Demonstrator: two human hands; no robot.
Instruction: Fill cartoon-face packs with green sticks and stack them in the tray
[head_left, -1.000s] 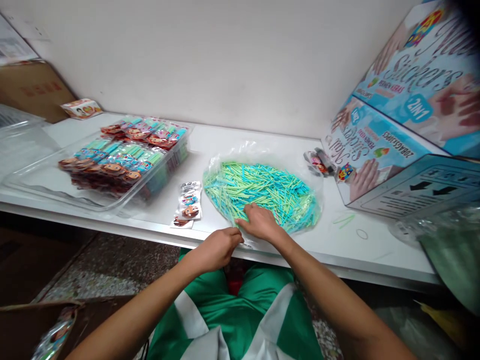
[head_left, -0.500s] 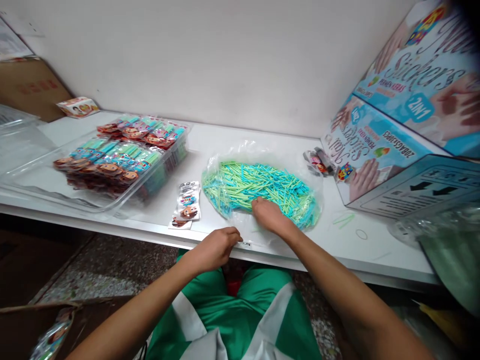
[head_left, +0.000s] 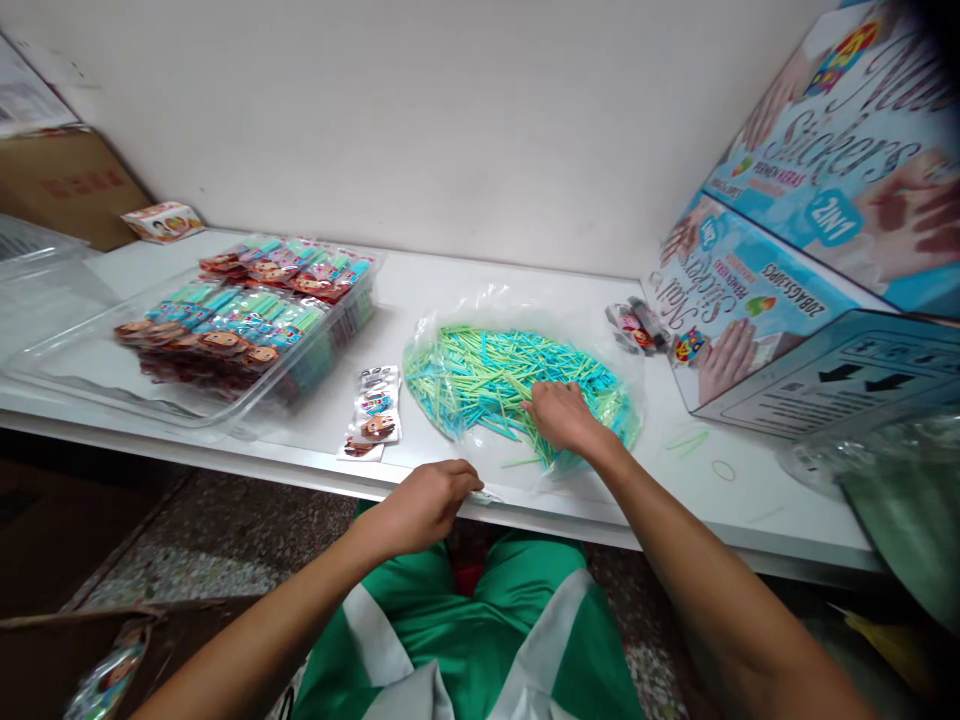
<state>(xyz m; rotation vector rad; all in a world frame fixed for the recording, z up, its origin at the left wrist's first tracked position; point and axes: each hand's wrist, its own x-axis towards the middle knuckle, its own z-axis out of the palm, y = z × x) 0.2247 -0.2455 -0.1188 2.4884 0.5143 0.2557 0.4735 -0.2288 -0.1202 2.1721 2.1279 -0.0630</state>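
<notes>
A heap of thin green and blue sticks (head_left: 480, 375) lies on a clear plastic bag on the white table (head_left: 525, 290). My right hand (head_left: 562, 418) rests palm down on the near right part of the heap, its fingers curled into the sticks. My left hand (head_left: 427, 503) sits at the table's front edge with fingers pinched together on the near edge of the plastic bag (head_left: 487, 496). A small stack of sticker packets (head_left: 373, 410) lies just left of the heap.
A clear tray (head_left: 90, 365) with several rows of packed sticker bags stands at the left. Large printed cartons (head_left: 810, 240) fill the right side. A small packet (head_left: 637, 325), loose sticks (head_left: 686, 440) and a rubber band (head_left: 724, 468) lie near the cartons.
My right hand has slid to the right and farther across the heap, leaving some sticks spread toward the near edge. My left hand has stayed at the table's edge.
</notes>
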